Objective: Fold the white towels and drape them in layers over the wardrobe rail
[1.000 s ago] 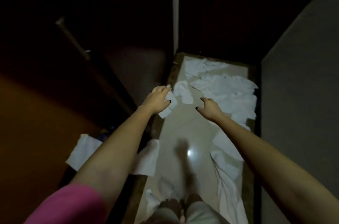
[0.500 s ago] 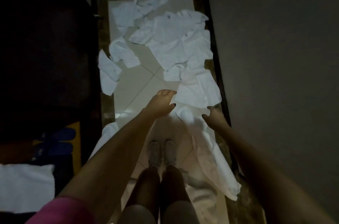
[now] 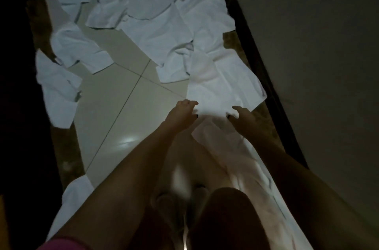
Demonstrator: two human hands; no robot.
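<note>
Several white towels lie scattered on the pale tiled floor (image 3: 123, 110) in dim light. The nearest towel (image 3: 221, 87) lies flat just ahead of my hands. My left hand (image 3: 182, 114) pinches its near left corner, fingers curled over the edge. My right hand (image 3: 244, 118) pinches the same near edge further right, thumb on top. A long white towel (image 3: 252, 169) runs from under my hands toward the bottom right. A heap of crumpled towels (image 3: 155, 3) fills the far end of the floor. The wardrobe rail is not in view.
A grey wall (image 3: 317, 55) with a dark skirting runs along the right. The left side is dark. More towels lie at the left edge (image 3: 59, 89) and lower left (image 3: 71, 200). My feet (image 3: 180, 200) stand on the tiles below my arms.
The view has dropped closer to the floor. Both hands moved forward from the long towel to the near edge of the flat towel and took hold of it.
</note>
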